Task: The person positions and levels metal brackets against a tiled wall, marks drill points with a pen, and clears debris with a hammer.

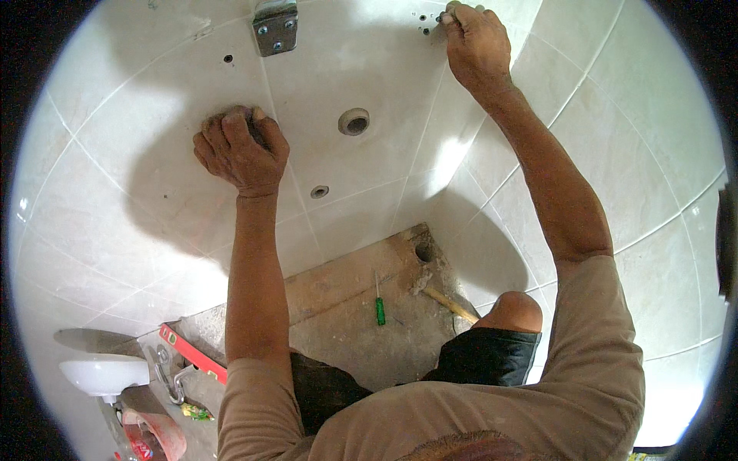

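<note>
My left hand is at the tiled wall, its fingers curled round a dark spot. Whether that is a hole or a held thing I cannot make out. Higher up and to the right, my right hand pinches something small, mostly hidden by the fingers, beside a group of small drilled holes. Between the hands, a metal bracket is fixed to the wall with several screws. Below it are a large round pipe opening and a smaller one. A single drilled hole sits left of the bracket.
On the rough floor lie a green-handled screwdriver and a wooden-handled tool, near a floor hole. At the left are a red spirit level, a bent chrome pipe, a white basin and a pinkish container.
</note>
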### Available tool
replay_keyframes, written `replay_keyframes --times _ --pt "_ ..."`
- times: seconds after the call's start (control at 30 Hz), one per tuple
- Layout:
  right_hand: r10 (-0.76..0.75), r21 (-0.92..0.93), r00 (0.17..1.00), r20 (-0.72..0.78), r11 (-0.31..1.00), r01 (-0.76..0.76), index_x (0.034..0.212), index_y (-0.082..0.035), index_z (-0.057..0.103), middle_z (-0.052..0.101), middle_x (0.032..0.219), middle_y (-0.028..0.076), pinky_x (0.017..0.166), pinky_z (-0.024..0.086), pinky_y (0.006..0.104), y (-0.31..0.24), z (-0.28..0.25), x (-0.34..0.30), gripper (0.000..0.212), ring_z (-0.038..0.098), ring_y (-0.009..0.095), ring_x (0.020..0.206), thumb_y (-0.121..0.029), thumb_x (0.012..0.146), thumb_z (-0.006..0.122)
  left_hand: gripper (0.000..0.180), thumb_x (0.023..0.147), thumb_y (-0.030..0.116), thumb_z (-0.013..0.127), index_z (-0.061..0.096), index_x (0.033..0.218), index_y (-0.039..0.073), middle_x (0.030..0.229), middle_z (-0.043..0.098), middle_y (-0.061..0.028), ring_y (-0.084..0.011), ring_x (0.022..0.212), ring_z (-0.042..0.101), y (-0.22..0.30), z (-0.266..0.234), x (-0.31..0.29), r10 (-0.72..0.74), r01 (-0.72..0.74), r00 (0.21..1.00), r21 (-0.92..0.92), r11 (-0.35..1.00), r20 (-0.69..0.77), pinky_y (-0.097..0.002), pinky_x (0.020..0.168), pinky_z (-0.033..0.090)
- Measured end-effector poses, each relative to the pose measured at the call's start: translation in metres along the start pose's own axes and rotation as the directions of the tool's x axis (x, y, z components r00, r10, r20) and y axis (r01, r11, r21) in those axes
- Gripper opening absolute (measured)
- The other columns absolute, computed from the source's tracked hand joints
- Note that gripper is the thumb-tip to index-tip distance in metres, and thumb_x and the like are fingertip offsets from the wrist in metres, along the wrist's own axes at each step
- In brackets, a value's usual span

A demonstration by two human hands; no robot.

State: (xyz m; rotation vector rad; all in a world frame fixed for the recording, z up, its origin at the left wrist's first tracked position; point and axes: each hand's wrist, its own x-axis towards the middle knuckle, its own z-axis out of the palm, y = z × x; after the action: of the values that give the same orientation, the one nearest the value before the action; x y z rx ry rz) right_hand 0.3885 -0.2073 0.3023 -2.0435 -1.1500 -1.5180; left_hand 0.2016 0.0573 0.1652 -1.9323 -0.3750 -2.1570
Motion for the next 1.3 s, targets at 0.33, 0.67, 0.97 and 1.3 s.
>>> replay_keyframes --times 0.33,0.67,0.97,1.3 --pt "0.295 0.476 0.937 0.187 0.807 -0.349 0.106 -0.003 0.066 0.064 0.093 0.007 0.089 0.046 0.0340 0.005 -0.001 -0.011 0.028 0.057 0.020 0.092 -0.029 0.106 0.055 0.020 0.095 0.029 0.063 0.062 0.092 0.009 0.092 0.065 -0.0110 -0.0378 0.093 0.060 -0.004 0.003 -0.008 0.012 -0.011 1.000 0.050 0.999 -0.013 -0.0533 0.084 0.042" --pt "0.395 0.587 0.877 0.274 0.654 -0.477 0.105 -0.005 0.068 0.061 0.092 0.003 0.093 0.044 0.0339 0.004 -0.007 -0.020 0.031 0.054 0.015 0.095 -0.033 0.106 0.058 0.020 0.095 0.029 0.065 0.062 0.092 0.009 0.092 0.065 -0.0100 -0.0370 0.092 0.060 -0.005 0.002 -0.005 0.027 -0.027 1.000 -0.015 1.000 0.009 -0.0530 0.082 0.042" --pt "0.387 0.396 0.919 0.070 0.835 -0.382 0.107 -0.002 0.065 0.071 0.094 0.010 0.084 0.052 0.0362 -0.029 -0.049 -0.031 0.036 0.065 0.020 0.091 -0.037 0.106 0.060 0.023 0.096 0.030 0.064 0.062 0.092 0.008 0.089 0.065 -0.0104 -0.0374 0.089 0.060 -0.010 -0.001 -0.011 0.067 -0.067 0.998 0.002 0.998 0.013 -0.0519 0.080 0.042" --pt "0.010 0.026 0.993 -0.119 1.000 -0.007 0.104 -0.003 0.061 0.067 0.083 0.019 0.066 0.053 0.0504 -0.026 -0.016 -0.007 0.015 0.065 0.039 0.074 -0.011 0.093 0.067 0.017 0.094 0.027 0.063 0.061 0.091 0.010 0.088 0.062 -0.0086 -0.0339 0.088 0.058 -0.007 0.001 -0.003 0.077 -0.076 0.997 -0.051 0.996 0.008 -0.0487 0.080 0.040"
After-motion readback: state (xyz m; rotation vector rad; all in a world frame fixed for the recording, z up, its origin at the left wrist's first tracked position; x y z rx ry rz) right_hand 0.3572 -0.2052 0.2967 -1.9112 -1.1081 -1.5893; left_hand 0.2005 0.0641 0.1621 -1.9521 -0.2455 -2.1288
